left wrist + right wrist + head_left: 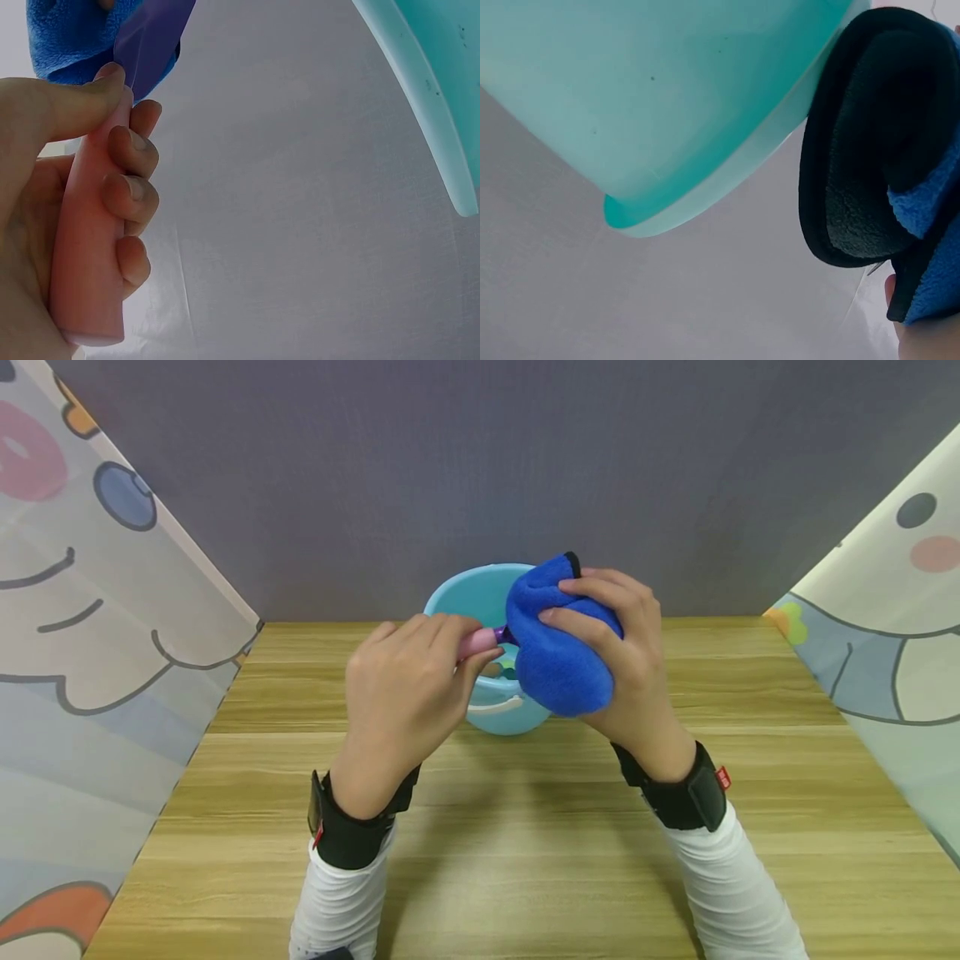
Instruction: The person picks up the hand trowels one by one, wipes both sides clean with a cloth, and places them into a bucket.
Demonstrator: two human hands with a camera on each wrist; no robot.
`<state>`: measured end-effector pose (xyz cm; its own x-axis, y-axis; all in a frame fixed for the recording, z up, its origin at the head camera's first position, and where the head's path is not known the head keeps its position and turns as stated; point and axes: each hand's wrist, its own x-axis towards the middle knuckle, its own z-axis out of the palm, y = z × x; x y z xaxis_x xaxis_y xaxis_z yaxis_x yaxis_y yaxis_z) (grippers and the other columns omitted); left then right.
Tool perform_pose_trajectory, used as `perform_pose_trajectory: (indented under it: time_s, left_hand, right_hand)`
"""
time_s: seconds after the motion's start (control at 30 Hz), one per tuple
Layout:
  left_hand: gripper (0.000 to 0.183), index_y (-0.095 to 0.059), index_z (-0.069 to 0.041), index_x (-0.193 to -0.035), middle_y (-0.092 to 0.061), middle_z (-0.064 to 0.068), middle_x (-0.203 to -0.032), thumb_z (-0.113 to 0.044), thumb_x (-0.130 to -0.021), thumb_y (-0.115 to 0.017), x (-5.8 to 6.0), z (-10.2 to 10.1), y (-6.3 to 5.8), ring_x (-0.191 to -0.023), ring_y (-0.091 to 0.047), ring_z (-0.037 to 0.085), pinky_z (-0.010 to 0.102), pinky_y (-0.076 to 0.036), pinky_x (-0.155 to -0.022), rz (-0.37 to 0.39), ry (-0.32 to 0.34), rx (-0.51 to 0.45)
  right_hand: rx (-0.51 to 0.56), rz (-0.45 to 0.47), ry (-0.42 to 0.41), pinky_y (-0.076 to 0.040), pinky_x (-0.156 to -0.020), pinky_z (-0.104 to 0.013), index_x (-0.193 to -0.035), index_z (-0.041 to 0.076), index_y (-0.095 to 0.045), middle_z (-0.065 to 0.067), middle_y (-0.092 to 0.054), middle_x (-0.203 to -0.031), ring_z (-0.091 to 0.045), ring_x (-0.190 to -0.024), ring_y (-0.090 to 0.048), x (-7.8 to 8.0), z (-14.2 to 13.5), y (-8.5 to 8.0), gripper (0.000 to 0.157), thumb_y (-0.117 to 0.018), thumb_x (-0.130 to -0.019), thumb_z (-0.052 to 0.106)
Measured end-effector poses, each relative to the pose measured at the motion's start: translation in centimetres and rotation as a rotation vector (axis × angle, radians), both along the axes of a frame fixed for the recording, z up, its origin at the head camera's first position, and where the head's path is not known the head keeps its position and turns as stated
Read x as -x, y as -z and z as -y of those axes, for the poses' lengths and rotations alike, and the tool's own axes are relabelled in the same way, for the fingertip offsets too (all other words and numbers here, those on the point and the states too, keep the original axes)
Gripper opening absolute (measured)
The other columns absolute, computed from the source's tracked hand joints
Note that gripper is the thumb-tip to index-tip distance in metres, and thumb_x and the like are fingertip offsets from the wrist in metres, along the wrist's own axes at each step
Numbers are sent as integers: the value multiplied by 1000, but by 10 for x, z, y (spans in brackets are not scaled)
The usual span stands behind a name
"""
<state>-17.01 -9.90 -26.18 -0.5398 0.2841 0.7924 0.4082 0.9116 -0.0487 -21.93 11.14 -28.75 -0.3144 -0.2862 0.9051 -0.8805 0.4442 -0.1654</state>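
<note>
My left hand [408,689] grips the pink handle of a knife [90,225], fingers curled round it and thumb along its top. The knife's flat purple blade [150,45] runs into a folded blue cloth [562,647], which hides most of it. My right hand [630,652] holds this fluffy, black-edged cloth around the blade, fingers bent over it. In the right wrist view the cloth [930,217] shows a dark inner side. Both hands are held up in front of a light blue bucket [457,593], the cloth covering part of its rim.
The bucket stands on a wood-grain table [525,860] and has a white carrying handle [495,706]. Something greenish, too small to tell, shows inside it. A grey panel [450,468] rises behind, and cartoon-printed sheets [97,610] flank both sides.
</note>
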Motion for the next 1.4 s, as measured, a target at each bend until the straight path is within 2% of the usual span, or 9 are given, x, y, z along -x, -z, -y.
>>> perform_pose_trajectory:
  time_s: [0.17, 0.23, 0.37, 0.43, 0.6, 0.77, 0.9, 1.13, 1.4]
  left_hand:
    - [33, -74, -10, -91, -78, 3, -76, -40, -91, -62, -1, 1, 0, -64, -67, 19, 35, -49, -53, 5, -11, -8]
    - [34, -74, -10, -91, -78, 3, -76, -41, -92, -61, -2, 1, 0, -64, -67, 18, 35, -49, -53, 6, -14, -7]
    - [34, -74, -10, -90, -77, 3, -75, -41, -92, -61, -2, 1, -1, -63, -66, 18, 35, -48, -53, -3, -12, -9]
    - [33, -74, -10, -90, -77, 3, -74, -41, -92, -61, -2, 1, -1, -61, -65, 18, 34, -48, -52, -8, -11, -10]
    - [35, -74, -10, -89, -75, 3, -70, -42, -92, -60, -3, 1, -1, -58, -63, 17, 34, -47, -51, -15, -4, -13]
    - [35, -74, -11, -88, -74, 2, -67, -43, -90, -61, -5, 1, -2, -56, -60, 16, 33, -43, -48, -31, 4, -22]
    - [34, -74, -11, -88, -74, 2, -68, -43, -89, -64, -5, 1, -3, -55, -60, 16, 33, -43, -48, -37, 14, -22]
    - [32, -74, -11, -88, -75, 2, -68, -42, -88, -65, -5, 1, -4, -56, -60, 16, 34, -44, -49, -46, 27, -26]
    - [31, -74, -11, -89, -75, 2, -69, -41, -88, -66, -5, 1, -4, -56, -61, 16, 34, -46, -51, -45, 44, -40]
  right_hand:
    - [0, 30, 18, -37, -101, -66, -111, 13, -60, -25, -54, -123, -40, -126, -43, 2, -5, 0, 73, -93, -46, 17]
    - [5, 44, 21, -37, -102, -66, -112, 12, -60, -25, -54, -124, -40, -126, -42, 4, -6, 0, 69, -92, -51, 19]
    - [38, 83, 29, -37, -102, -65, -112, 11, -61, -27, -53, -125, -38, -126, -42, 6, -10, 0, 57, -84, -66, 37]
    - [67, 107, 31, -38, -101, -65, -111, 10, -61, -27, -53, -125, -37, -126, -43, 7, -12, 0, 57, -85, -66, 36]
    - [117, 160, 22, -40, -99, -66, -111, 8, -62, -28, -54, -125, -35, -125, -46, 5, -15, -1, 59, -85, -56, 11]
    - [136, 171, -10, -42, -99, -66, -111, 4, -60, -31, -53, -124, -36, -124, -49, 5, -17, -3, 57, -83, -59, 10]
    - [173, 174, -20, -43, -99, -61, -108, -2, -61, -33, -54, -122, -35, -120, -51, 6, -18, -6, 56, -81, -57, 8]
    - [213, 165, 48, -40, -95, -51, -108, -3, -59, -33, -58, -117, -28, -115, -53, 7, -22, -8, 56, -77, -56, 8]
    - [299, 157, 49, -42, -96, -37, -105, -9, -59, -34, -62, -107, -20, -108, -57, 10, -26, -8, 51, -74, -59, 7]
